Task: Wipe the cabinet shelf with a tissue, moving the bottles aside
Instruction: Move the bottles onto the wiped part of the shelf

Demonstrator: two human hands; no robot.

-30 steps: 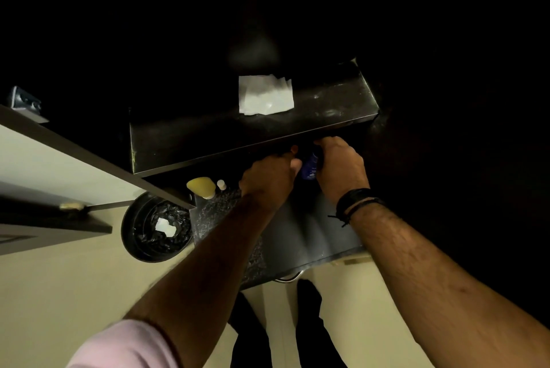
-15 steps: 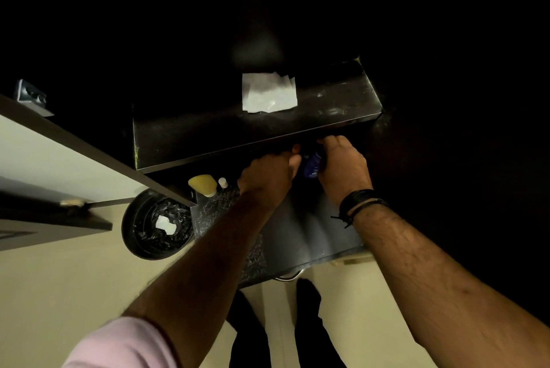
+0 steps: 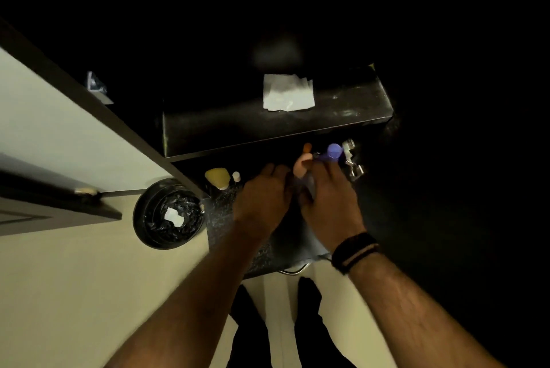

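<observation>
A white tissue (image 3: 287, 92) lies flat on the dark cabinet shelf (image 3: 226, 132), untouched by either hand. Below the shelf's front edge, my left hand (image 3: 262, 198) curls around a peach-coloured bottle (image 3: 300, 166) with an orange tip. My right hand (image 3: 330, 207), with a black band on its wrist, grips a pale bottle with a blue cap (image 3: 333, 152). The two hands are close together, and both bottle bodies are mostly hidden behind the fingers. The space under the shelf is very dark.
A yellow-capped bottle (image 3: 218, 178) and a small white cap (image 3: 236, 175) stand on the speckled counter (image 3: 223, 216) at left. A round bin with a black liner (image 3: 168, 214) sits on the floor. A metal hinge (image 3: 352, 159) is at right, an open white door (image 3: 44, 129) at left.
Both hands have drawn back toward me from under the shelf edge, bringing the blue-capped and peach bottles into view. The tissue has not moved.
</observation>
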